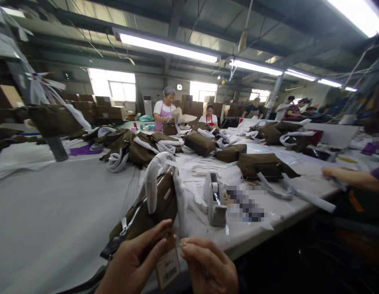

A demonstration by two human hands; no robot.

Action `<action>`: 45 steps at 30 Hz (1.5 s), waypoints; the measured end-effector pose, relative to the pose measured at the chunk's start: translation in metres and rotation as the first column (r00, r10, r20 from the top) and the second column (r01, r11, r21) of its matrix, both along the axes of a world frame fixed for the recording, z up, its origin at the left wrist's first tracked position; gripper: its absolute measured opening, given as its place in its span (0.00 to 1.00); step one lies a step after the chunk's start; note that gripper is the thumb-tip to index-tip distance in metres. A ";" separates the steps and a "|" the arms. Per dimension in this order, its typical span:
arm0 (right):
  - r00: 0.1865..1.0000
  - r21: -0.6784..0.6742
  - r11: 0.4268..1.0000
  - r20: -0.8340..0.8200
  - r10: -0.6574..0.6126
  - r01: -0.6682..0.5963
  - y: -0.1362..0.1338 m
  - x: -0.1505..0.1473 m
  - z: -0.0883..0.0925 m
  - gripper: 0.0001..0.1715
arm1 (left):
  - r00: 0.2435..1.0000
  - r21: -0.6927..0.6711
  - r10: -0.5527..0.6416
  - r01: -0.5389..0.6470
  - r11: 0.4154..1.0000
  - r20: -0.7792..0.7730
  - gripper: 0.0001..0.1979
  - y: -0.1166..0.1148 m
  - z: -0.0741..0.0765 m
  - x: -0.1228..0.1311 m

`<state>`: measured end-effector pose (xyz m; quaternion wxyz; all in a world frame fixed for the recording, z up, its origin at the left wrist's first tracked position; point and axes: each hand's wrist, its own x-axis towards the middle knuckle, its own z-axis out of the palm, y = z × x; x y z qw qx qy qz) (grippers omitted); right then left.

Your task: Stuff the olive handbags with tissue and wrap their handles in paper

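Observation:
My left hand (137, 257) pinches a hang tag (168, 267) between thumb and fingers; a white barcode label shows on the tag's lower part. Close beside it, my right hand (209, 263) has its thumb and fingertips pressed together near the tag's edge. A thin strand seems to be in that pinch, too fine to name for certain. Just beyond both hands an olive-brown handbag (166, 198) leans on the table, its handle wrapped in white padding and a metal zipper along its top. A grey tape dispenser (217, 204) stands past my right hand.
Several more brown bags (263, 165) with wrapped straps lie across the white table (69, 212). Its near edge runs along the right. A co-worker's arm (348, 177) reaches in from the right. Other people work at the far side. A post (56, 149) rises at left.

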<state>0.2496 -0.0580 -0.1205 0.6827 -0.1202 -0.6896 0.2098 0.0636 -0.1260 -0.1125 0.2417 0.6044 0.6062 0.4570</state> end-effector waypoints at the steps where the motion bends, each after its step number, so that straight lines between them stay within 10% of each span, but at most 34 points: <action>1: 1.000 0.000 1.000 -0.002 -0.011 0.011 0.000 -0.001 0.000 0.13 | 1.000 -0.006 -0.008 0.008 1.000 0.000 0.19 0.000 0.000 0.000; 15: 0.978 0.049 0.993 0.176 -0.116 0.109 0.004 -0.006 -0.021 0.16 | 1.000 0.007 -0.030 0.030 1.000 -0.004 0.22 0.000 0.007 0.006; 26: 0.994 -0.028 0.998 0.095 -0.050 0.053 0.003 -0.009 -0.012 0.14 | 0.884 -0.154 -0.027 0.111 0.982 0.466 0.22 -0.012 0.015 0.008; 40: 0.978 -0.208 0.973 0.157 0.137 -0.103 0.006 -0.005 -0.027 0.14 | 0.979 -0.031 -0.049 0.056 0.998 0.198 0.14 -0.004 0.018 0.009; 45: 0.988 -0.213 0.974 0.120 0.098 -0.070 0.009 0.000 -0.020 0.16 | 0.851 -0.153 0.062 0.021 0.988 0.522 0.24 -0.006 0.023 0.016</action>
